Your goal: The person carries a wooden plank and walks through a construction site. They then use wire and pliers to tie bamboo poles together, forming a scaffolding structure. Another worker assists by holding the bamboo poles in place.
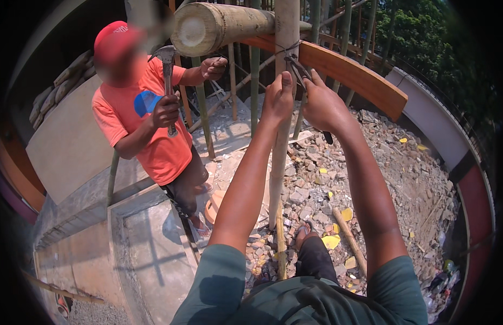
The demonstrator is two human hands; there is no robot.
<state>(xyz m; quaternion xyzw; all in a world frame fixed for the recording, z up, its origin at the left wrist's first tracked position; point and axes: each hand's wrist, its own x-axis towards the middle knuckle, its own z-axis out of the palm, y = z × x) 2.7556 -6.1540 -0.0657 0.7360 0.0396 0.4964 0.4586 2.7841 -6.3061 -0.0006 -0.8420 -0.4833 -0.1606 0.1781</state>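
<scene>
Okay, dark pliers [299, 67] right at a wire tie [287, 50] on a pole

So the pole [287, 24] is pale, round and smooth-looking, standing roughly upright, with thin dark wire looped around it. The metal pliers are up at that tie, just right of the pole. My right hand [323, 103] has its fingers closed around the tool, one handle end poking out below the fist. My left hand [278, 98] is against the pole, thumb up, fingers curled; the fingertips are hidden, so I can't tell if they're pinching anything.

Behind that, a flat orange-brown board [343, 67] runs off to the right, and a fat, blunt-cut log [224, 27] points left, its end face pale and round.

Far left, a co-worker [148, 114] in an orange tee has one hand wrapped around a steel hammer [168, 73], held head-up; the other hand is half closed near the log.

Right side is all jagged, dusty rubble [392, 179] with flat yellow scraps [331, 241] mixed in.
</scene>
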